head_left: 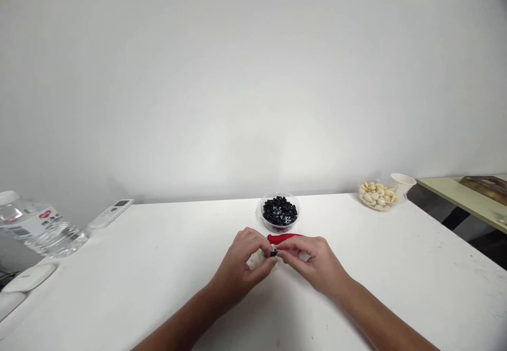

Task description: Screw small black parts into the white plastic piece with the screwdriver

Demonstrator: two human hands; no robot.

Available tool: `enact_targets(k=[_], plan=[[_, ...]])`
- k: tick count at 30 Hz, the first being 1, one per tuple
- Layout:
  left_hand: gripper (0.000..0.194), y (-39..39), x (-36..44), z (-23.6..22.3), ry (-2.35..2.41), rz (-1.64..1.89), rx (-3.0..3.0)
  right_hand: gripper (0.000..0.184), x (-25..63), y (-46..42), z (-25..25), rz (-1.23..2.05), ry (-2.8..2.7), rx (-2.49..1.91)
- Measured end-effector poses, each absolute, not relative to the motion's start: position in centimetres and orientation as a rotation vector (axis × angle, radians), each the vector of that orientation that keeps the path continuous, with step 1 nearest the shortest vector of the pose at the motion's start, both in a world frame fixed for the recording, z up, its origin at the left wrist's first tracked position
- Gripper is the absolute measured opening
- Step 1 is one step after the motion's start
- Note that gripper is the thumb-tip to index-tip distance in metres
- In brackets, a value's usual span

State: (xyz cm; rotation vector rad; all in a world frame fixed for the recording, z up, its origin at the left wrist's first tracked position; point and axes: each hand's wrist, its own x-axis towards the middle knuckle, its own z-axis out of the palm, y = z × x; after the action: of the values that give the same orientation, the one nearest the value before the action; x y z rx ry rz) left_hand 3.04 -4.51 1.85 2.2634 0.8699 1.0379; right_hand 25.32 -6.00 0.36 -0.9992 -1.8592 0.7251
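My left hand (245, 261) pinches a small black piece (273, 253) between thumb and forefinger above the table. Against its other side are the tips of my right hand (312, 261), thumb and forefinger closed on something tiny that I cannot make out. Just behind my fingers lies a red handle (283, 238), partly covered by my right hand. A pale, cream-coloured thing (255, 259) shows under my left fingers, mostly hidden. Farther back, a clear round bowl (298, 214) holds many small black pieces (280, 211).
At the back right, a clear bowl (382, 208) of cream-coloured pieces stands beside a white cup (403, 182). A water bottle (37, 227), a white remote (111, 214) and a white device (29, 278) lie along the left. A wall (253, 86) closes off the white table (166, 250) behind.
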Motion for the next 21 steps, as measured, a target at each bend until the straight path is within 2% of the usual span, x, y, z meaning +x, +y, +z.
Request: enact_targets(k=[6, 11, 16, 21], plan=[[0.006, -4.5, 3.1, 1.9, 0.893, 1.018, 2.317, 0.02, 25.4, -6.1, 0.6, 0.708, -1.928, -1.001], [0.008, -4.5, 3.1, 1.9, 0.897, 0.99, 2.347, 0.03, 25.3, -6.5, 1.3, 0.722, -2.006, -1.016], [0.009, -4.4, 3.1, 1.8, 0.903, 1.015, 2.332, 0.018, 25.2, -6.7, 1.5, 0.795, -1.987, -1.013], [0.007, -4.4, 3.0, 1.9, 0.905, 1.025, 2.369, 0.019, 25.2, -6.6, 1.3, 0.808, -1.959, -1.014]])
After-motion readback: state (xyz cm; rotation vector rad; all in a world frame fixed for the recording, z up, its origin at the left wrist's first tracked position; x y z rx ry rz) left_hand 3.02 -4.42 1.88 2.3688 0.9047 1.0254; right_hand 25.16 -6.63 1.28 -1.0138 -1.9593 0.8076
